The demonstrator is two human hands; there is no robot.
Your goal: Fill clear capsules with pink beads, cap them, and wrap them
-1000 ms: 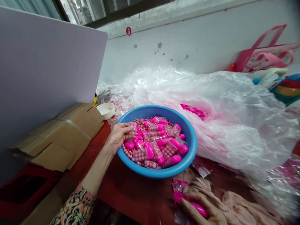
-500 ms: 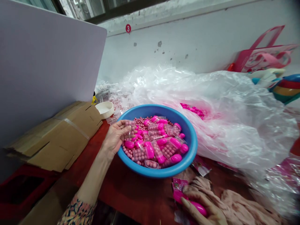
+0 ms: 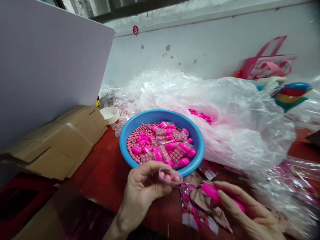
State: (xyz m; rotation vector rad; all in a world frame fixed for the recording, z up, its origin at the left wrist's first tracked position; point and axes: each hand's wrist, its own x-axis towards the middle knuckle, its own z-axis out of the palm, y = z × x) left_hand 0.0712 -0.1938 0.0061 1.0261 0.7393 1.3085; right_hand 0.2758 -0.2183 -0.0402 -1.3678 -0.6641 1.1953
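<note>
My left hand [image 3: 147,190] is closed around a small clear plastic container [image 3: 170,176], its open mouth turned toward me and pink balls showing inside. In my right hand [image 3: 250,206] there is a bright pink plastic cap [image 3: 210,191], pinched between thumb and fingers; more pink shows under the fingers. Behind my left hand stands a blue basin [image 3: 123,146] holding loose pink beads [image 3: 132,141] and several capped containers [image 3: 180,150] filled with beads. Printed pink packets [image 3: 188,203] and a brownish-pink cloth [image 3: 201,200] lie below my right hand.
A crumpled clear plastic bag [image 3: 240,103] with pink pieces inside spreads behind and right of the basin. Flattened cardboard [image 3: 62,143] and a white round dish [image 3: 110,115] are on the left. A pink bag [image 3: 260,66] leans on the wall. The tabletop [image 3: 100,173] is red.
My left hand has come out of the basin toward me with the container of beads. My right hand has lifted the pink cap from beside the packets, moving slightly right and up.
</note>
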